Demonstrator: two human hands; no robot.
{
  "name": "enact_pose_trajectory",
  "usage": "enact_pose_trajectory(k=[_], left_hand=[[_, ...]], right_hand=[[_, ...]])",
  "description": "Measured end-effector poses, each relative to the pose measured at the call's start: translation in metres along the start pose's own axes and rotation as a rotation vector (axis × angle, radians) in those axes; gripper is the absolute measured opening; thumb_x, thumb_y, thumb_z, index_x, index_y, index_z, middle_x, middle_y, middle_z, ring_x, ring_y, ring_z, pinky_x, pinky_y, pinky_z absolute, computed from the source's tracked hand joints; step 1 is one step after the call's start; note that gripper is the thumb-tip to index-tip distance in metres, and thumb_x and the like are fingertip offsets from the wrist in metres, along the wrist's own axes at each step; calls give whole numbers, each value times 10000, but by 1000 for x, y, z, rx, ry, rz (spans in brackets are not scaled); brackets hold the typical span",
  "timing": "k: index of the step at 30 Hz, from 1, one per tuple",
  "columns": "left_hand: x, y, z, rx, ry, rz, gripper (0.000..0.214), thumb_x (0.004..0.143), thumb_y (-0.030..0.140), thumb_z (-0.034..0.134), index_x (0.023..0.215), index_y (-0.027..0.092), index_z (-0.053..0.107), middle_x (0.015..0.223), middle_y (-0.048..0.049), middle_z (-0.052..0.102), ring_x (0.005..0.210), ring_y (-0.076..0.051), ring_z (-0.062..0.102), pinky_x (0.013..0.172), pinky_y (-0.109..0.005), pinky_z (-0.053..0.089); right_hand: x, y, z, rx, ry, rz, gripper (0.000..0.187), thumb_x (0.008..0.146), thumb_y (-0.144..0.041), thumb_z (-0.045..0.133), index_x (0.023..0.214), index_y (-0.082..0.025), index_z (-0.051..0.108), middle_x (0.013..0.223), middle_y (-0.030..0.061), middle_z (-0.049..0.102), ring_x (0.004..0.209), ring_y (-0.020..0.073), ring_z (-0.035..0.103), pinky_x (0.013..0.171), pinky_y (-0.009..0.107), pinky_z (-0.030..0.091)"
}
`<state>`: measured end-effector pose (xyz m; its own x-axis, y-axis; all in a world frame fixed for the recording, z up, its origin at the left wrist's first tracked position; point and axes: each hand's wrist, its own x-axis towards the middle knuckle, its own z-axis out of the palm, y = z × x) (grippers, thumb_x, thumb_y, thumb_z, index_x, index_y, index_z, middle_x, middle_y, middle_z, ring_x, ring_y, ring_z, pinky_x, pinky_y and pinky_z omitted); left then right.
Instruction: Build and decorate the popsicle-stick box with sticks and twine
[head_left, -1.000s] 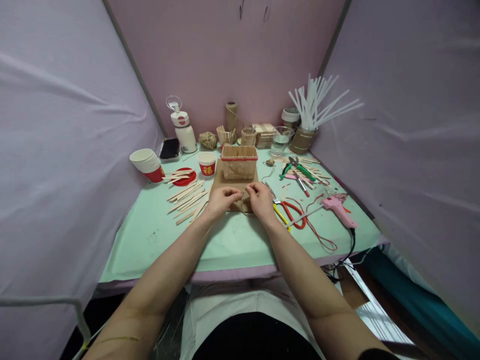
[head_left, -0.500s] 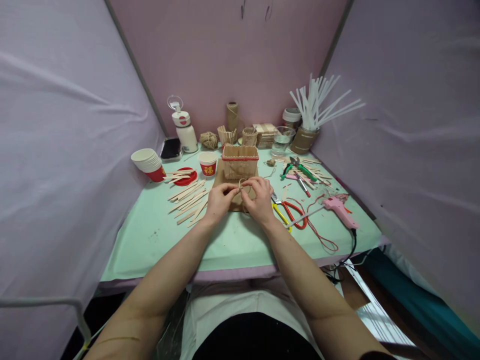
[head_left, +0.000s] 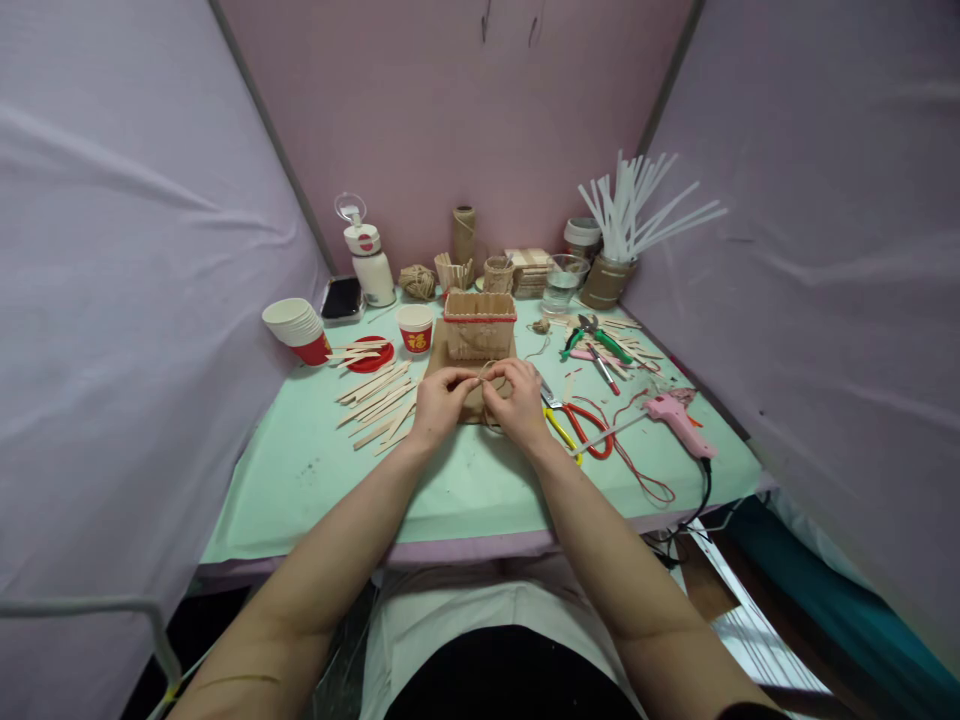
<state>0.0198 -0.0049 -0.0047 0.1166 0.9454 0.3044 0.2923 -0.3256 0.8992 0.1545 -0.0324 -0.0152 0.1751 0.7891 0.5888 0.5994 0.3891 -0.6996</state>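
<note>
Both hands meet over a brown cardboard piece [head_left: 437, 352] in front of a small wooden-stick box [head_left: 480, 335] with a red-trimmed rim. My left hand [head_left: 444, 402] pinches a thin tan twine [head_left: 491, 362] between thumb and forefinger. Close beside it, my right hand [head_left: 515, 398] pinches the same twine, its fingertips almost touching the left ones. A small loop of twine rises above the fingers, and another strand hangs below. The exact crossing of the strands is hidden by my fingertips.
Loose wooden sticks [head_left: 380, 405] and a paper cup [head_left: 415, 328] lie left. At right are scissors [head_left: 589, 430], green-handled pliers [head_left: 613, 345] and a pink glue gun [head_left: 681, 422] with its cord. A water bowl [head_left: 562, 285] and a twine ball [head_left: 417, 282] stand behind.
The twine loop above my fingertips has become lower and flatter. My right fingers have shifted slightly; the left hand is nearly still.
</note>
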Motion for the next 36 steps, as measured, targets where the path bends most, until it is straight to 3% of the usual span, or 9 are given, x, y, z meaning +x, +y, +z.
enact_pose_trajectory(k=[4,12,20,25,36], left_hand=[[1,-2,1,-43,-43,-17,148,735,262,659,799,154,736,819,-63,735,780,-176,646,747,-280,484],[0,-3,3,-85,-51,-11,166,715,294,667,783,157,733,808,-59,736,773,-183,652,748,-292,495],[1,-9,4,-41,-81,-12,159,736,283,649,787,158,731,799,-56,727,750,-176,642,718,-282,482],[0,-7,4,32,-64,68,143,758,268,637,794,167,731,811,-56,720,771,-173,637,739,-281,479],[-1,-5,4,70,-63,118,155,784,283,617,800,171,723,817,-55,710,780,-166,628,734,-272,473]], right_hand=[[3,4,1,227,-60,100,64,764,-264,557,748,-209,586,863,33,631,886,196,553,833,341,400],[5,5,4,463,-132,482,186,713,-369,579,734,-185,597,732,2,610,700,149,544,675,273,419],[5,3,2,427,-143,471,198,708,-378,585,694,-182,605,687,-8,610,641,135,533,631,256,406],[5,5,3,393,-132,473,186,718,-359,572,664,-186,611,659,-12,613,629,139,541,639,257,411],[5,6,2,429,-97,451,181,706,-357,596,716,-177,613,731,8,630,674,145,552,683,270,435]])
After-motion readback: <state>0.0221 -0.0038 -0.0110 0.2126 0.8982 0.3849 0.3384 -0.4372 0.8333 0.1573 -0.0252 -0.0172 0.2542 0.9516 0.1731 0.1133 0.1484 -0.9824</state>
